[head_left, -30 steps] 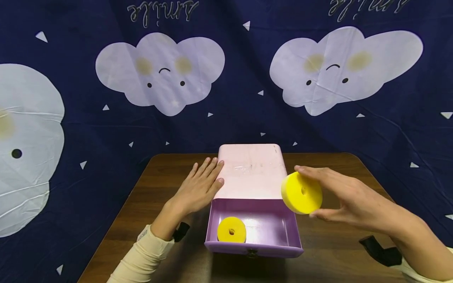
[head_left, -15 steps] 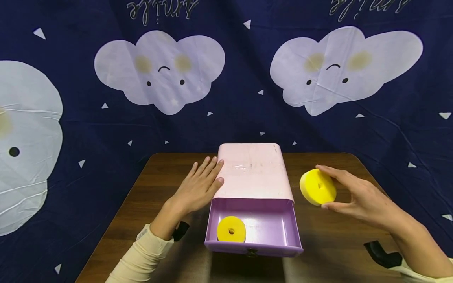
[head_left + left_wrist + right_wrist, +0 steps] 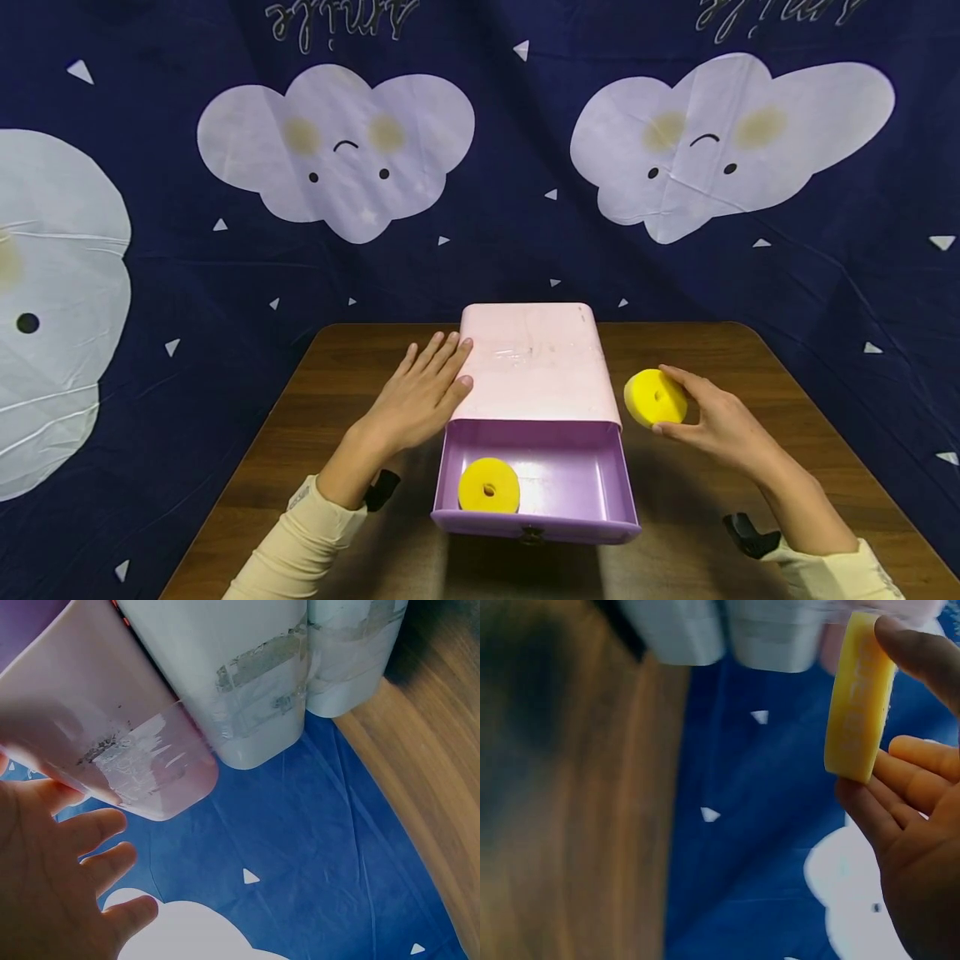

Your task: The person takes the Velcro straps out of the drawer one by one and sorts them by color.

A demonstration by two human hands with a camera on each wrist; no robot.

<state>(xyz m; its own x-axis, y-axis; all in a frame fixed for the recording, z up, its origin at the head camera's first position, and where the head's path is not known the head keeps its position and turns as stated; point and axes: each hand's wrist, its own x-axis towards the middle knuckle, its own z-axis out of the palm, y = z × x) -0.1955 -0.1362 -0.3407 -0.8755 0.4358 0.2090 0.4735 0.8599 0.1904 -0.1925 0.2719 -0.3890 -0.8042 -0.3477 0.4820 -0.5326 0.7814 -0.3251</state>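
Note:
A pink-topped drawer unit (image 3: 536, 358) stands on the table with its purple drawer (image 3: 562, 475) pulled out. In the drawer's left front corner lies a thick yellow disc (image 3: 474, 487) with a small central hole. My left hand (image 3: 416, 396) rests at the unit's left edge, fingers straight; the left wrist view shows its fingers (image 3: 97, 829) beside the pink casing. Right of the unit, my right hand (image 3: 723, 425) pinches a second yellow disc (image 3: 642, 403) between thumb and fingers. Faint lettering marks this disc's rim (image 3: 855, 705) in the right wrist view.
Whitish casings (image 3: 255, 682) with tape remnants sit below the pink one in the left wrist view. The wooden table (image 3: 360, 367) ends at its back edge in front of a dark blue cloth (image 3: 525, 258) printed with clouds.
My right hand has carried its yellow disc rightward from the drawer unit's edge, then slightly back left and farther from the head camera. The left hand and the drawer have stayed put.

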